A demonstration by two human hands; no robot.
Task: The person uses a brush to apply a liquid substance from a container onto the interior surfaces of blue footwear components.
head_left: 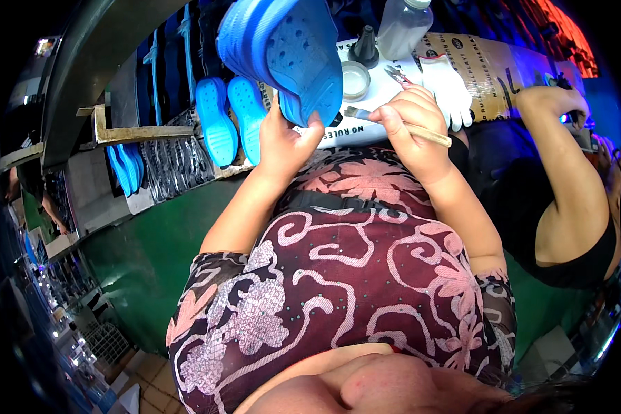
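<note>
In my left hand is a blue perforated clog, gripped at its near end, with the thumb along its edge. My right hand is closed around a flat brush with a pale wooden handle; its bristle end points left toward the clog. Just beyond the right fingers is a small metal-tipped tool with red on it; whether those fingers touch it I cannot tell. A round open dish sits between the hands, with a dark cone-topped bottle behind it.
Blue shoe soles lie to the left, by a metal bracket. A clear bottle stands at the back. White gloves lie right of my hand on printed cardboard. A co-worker's arm reaches in at the right.
</note>
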